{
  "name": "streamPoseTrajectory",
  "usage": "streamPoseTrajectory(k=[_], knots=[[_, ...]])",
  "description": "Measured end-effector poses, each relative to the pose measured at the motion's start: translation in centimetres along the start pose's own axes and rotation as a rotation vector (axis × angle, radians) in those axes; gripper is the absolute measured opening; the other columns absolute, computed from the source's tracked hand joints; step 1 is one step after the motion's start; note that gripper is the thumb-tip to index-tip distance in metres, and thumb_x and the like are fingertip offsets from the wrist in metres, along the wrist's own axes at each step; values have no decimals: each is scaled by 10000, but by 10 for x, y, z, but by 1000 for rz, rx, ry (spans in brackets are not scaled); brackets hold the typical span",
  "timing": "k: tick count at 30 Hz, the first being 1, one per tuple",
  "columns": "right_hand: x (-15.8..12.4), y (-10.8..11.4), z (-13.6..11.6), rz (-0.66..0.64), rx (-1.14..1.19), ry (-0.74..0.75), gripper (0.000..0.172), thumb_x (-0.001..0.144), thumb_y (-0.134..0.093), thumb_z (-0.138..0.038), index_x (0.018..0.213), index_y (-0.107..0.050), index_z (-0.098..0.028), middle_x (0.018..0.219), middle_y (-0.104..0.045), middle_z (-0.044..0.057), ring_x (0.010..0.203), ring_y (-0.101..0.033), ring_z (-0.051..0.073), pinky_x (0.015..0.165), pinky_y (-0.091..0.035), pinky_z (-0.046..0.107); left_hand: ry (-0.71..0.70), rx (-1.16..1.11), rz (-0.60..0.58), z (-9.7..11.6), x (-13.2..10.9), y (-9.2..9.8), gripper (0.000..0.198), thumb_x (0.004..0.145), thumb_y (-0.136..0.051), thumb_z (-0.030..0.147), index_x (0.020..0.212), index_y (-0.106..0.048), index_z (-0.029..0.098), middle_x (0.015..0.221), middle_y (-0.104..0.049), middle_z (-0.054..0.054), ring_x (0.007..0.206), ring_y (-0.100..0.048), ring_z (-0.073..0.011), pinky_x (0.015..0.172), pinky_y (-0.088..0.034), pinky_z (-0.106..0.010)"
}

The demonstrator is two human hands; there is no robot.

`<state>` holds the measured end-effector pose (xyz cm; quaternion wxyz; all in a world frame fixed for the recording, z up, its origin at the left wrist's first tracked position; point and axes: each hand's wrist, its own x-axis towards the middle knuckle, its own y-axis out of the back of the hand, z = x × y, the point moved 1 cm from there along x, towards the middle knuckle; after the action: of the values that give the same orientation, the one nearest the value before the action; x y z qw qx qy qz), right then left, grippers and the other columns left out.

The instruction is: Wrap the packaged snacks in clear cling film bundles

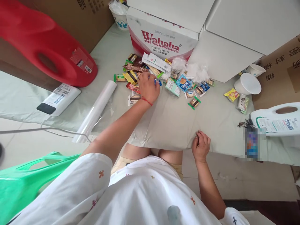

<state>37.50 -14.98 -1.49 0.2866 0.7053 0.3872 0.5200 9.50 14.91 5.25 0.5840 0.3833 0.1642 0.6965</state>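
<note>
My left hand (149, 87), a red string round its wrist, reaches into a heap of small wrapped snacks in front of the water carton. Its fingers curl over a blue snack packet (158, 82), which shows only in part. Close by lie a yellow snack packet (131, 77), a red snack packet (132, 87) and long white sachets (156, 62). To the right of this hand are a blue biscuit packet (183, 82) and a green-ended snack packet (194, 102). Loosely curled, my right hand (201, 144) rests at the table's front edge with nothing visible in it.
Behind the snacks stands a Wahaha water carton (161, 39). A red jug (77, 62), a white device (59, 99) and a clear film roll (96, 109) occupy the left. Paper cups (247, 83) and a white detergent bottle (276, 120) are at right. A green stool (21, 184) stands below.
</note>
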Motion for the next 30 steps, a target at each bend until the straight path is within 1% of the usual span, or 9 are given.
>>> streamPoseTrajectory(k=[3, 5, 9, 15, 18, 21, 23, 27, 30], knots=[[-1, -2, -3, 26, -24, -4, 258, 1005, -501, -194, 1178, -692, -184, 1227, -732, 150, 1135, -662, 266, 1008, -512, 481, -69, -137, -98, 20, 19, -25, 270, 1015, -599, 412, 975, -689, 161, 1178, -641, -158, 1303, -496, -324, 1112, -343, -488], [-1, -3, -4, 23, -36, -1, 259, 1008, -496, -194, 1181, -688, -181, 1229, -733, 151, 1132, -664, 262, 1004, -513, 475, -71, -191, -161, 30, 36, -46, 210, 1007, -622, 361, 935, -671, 170, 1138, -644, -143, 1267, -522, -315, 1110, -361, -468], [-1, -3, -4, 27, -39, 8, 264, 1007, -496, -181, 1193, -683, -180, 1237, -730, 152, 1137, -665, 262, 1007, -515, 474, -6, -270, -202, 43, 75, -77, 99, 997, -616, 255, 1023, -678, 182, 1234, -600, -132, 1276, -521, -299, 1124, -358, -446], [0, -4, -8, 47, -67, 5, 264, 991, -505, -147, 1188, -677, -178, 1221, -734, 140, 1120, -661, 258, 990, -522, 456, -21, -379, -246, 51, 122, -93, 528, 979, -689, 281, 1463, -491, 214, 1532, -437, -62, 1333, -354, -196, 1218, -245, -375], [1, -3, -10, 33, -74, -20, 262, 995, -493, -156, 1173, -683, -181, 1221, -733, 135, 1117, -651, 261, 983, -522, 453, 23, -321, -304, 52, 131, -99, 496, 926, -758, 208, 1383, -568, 188, 1499, -454, -70, 1264, -429, -201, 1169, -308, -395], [1, -3, -10, 25, -68, -44, 264, 999, -482, -169, 1159, -691, -186, 1223, -731, 132, 1119, -650, 265, 981, -521, 453, 56, -260, -310, 52, 131, -99, 149, 926, -740, 136, 1061, -679, 134, 1321, -542, -97, 1166, -510, -213, 1148, -352, -436], [0, -3, -9, 30, -66, -42, 258, 996, -489, -166, 1158, -690, -183, 1220, -732, 135, 1121, -652, 264, 984, -519, 452, 56, -270, -237, 52, 129, -93, 52, 947, -712, 135, 956, -661, 137, 1221, -568, -106, 1160, -522, -230, 1157, -361, -462], [1, -5, -8, 31, -53, -31, 249, 985, -503, -157, 1150, -688, -182, 1209, -738, 138, 1120, -665, 258, 994, -515, 457, -1, -400, -75, 55, 110, -68, 168, 918, -777, 252, 950, -627, 184, 1194, -581, -98, 1283, -507, -276, 1187, -371, -482], [4, 0, -6, -6, 10, -87, 228, 980, -513, -196, 1097, -708, -184, 1196, -740, 144, 1121, -664, 264, 999, -511, 477, 46, -819, -76, 58, 67, -43, 298, 900, -798, 394, 916, -578, 194, 1104, -596, -57, 1205, -578, -238, 1125, -460, -488]])
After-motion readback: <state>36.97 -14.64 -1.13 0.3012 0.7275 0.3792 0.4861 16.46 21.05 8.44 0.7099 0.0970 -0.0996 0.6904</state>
